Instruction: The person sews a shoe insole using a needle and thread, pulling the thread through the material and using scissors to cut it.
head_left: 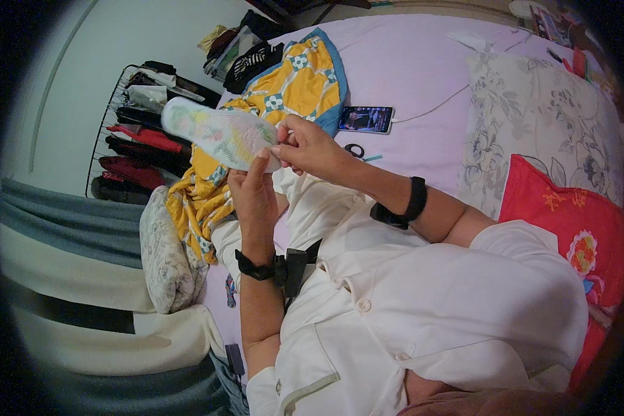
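An embroidered shoe insole (223, 132), white with pastel yellow, green and pink stitching, is held up above the bed. My left hand (255, 192) grips its near edge from below, thumb on top and the other fingers mostly hidden beneath it. At the insole's right end, my right hand (301, 145) pinches the rim with thumb and fingers. Whether a thin thing such as a needle is between these fingertips cannot be made out. Behind the hands lies a yellow patterned cloth with a blue border (286, 88). Dark straps are around both forearms.
On the lilac bedsheet (411, 57) are a lit smartphone (366, 119) on a white cable, a black ring-shaped object (354, 151), a floral pillow (530, 114) and a red embroidered cushion (556, 218). A rolled floral quilt (166, 255) and a wire rack of clothes (145, 135) stand left.
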The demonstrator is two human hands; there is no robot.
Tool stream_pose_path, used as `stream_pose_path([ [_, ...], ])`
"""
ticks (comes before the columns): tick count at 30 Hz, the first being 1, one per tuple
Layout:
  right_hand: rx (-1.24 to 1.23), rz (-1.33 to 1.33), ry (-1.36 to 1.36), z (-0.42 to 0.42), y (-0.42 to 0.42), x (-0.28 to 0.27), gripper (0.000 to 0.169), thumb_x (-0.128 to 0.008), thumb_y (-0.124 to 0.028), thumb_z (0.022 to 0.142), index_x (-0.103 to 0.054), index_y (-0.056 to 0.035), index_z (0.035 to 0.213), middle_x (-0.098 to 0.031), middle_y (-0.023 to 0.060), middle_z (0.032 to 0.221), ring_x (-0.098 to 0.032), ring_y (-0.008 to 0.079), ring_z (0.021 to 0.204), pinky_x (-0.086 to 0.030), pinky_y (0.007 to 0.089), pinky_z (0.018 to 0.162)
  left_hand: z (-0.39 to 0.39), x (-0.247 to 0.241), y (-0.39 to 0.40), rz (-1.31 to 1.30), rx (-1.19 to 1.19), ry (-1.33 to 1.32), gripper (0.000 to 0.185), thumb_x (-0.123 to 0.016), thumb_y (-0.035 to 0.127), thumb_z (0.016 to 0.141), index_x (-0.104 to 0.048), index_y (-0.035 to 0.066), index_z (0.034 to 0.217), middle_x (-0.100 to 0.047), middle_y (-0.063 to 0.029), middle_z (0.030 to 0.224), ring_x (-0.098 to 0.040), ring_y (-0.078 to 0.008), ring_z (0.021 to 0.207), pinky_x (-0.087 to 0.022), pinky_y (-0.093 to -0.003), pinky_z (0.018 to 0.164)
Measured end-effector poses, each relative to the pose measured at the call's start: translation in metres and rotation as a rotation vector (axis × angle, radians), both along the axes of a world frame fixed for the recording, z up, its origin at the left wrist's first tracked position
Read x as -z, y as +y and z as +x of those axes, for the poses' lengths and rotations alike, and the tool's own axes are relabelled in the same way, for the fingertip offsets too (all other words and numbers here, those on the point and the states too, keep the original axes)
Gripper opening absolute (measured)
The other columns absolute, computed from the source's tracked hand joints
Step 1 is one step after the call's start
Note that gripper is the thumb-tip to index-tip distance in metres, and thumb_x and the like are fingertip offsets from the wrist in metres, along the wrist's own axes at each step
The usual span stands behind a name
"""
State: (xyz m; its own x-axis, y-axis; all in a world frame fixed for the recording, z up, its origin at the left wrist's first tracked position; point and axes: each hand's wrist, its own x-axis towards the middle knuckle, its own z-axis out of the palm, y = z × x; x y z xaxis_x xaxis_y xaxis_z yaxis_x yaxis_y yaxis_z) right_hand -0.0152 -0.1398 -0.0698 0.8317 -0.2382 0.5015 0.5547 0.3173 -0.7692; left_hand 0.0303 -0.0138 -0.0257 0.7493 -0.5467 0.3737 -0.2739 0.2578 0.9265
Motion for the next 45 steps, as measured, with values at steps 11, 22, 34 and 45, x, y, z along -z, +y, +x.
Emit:
stream_pose_path([
  [11, 0.873, -0.489, -0.299, 0.001, 0.005, -0.002, 0.014, -0.056, -0.006, 0.083, -0.049, 0.0003, 0.093, -0.055, 0.0128, 0.078, -0.055, 0.0216, 0.064, -0.045, 0.0292, 0.057, -0.008, -0.005, -0.003, -0.045, 0.039, 0.102, 0.039, -0.054, 0.020, 0.089, -0.042, -0.004, 0.118, -0.052, -0.0141, 0.113, -0.053, -0.0203, 0.104, -0.045, -0.0369, 0.089],
  [22, 0.731, -0.369, -0.381, 0.003, 0.002, -0.001, 0.010, -0.057, 0.002, 0.079, -0.053, 0.0041, 0.089, -0.052, 0.0144, 0.083, -0.055, 0.0244, 0.067, -0.046, 0.0314, 0.060, -0.005, 0.003, -0.002, -0.103, -0.020, 0.065, 0.030, -0.062, 0.011, 0.084, -0.051, -0.004, 0.107, -0.057, -0.0115, 0.105, -0.056, -0.0161, 0.095, -0.044, -0.0287, 0.086],
  [34, 0.960, -0.434, -0.471, 0.017, -0.011, -0.008, 0.007, -0.054, -0.003, 0.084, -0.048, -0.0001, 0.084, -0.053, 0.0122, 0.081, -0.055, 0.0220, 0.071, -0.046, 0.0295, 0.060, 0.019, 0.024, 0.009, 0.078, -0.089, 0.008, 0.031, -0.060, 0.010, 0.085, -0.049, -0.006, 0.109, -0.057, -0.0121, 0.106, -0.057, -0.0185, 0.096, -0.046, -0.0300, 0.085],
  [45, -0.415, 0.324, -0.215, -0.010, -0.050, -0.021, 0.014, -0.050, -0.020, 0.092, -0.047, -0.0072, 0.095, -0.056, 0.0041, 0.074, -0.059, 0.0129, 0.071, -0.049, 0.0219, 0.056, 0.005, 0.006, 0.001, -0.029, 0.129, 0.222, 0.025, -0.055, 0.022, 0.089, -0.053, 0.001, 0.101, -0.062, -0.0098, 0.089, -0.060, -0.0162, 0.063, -0.045, -0.0229, 0.051],
])
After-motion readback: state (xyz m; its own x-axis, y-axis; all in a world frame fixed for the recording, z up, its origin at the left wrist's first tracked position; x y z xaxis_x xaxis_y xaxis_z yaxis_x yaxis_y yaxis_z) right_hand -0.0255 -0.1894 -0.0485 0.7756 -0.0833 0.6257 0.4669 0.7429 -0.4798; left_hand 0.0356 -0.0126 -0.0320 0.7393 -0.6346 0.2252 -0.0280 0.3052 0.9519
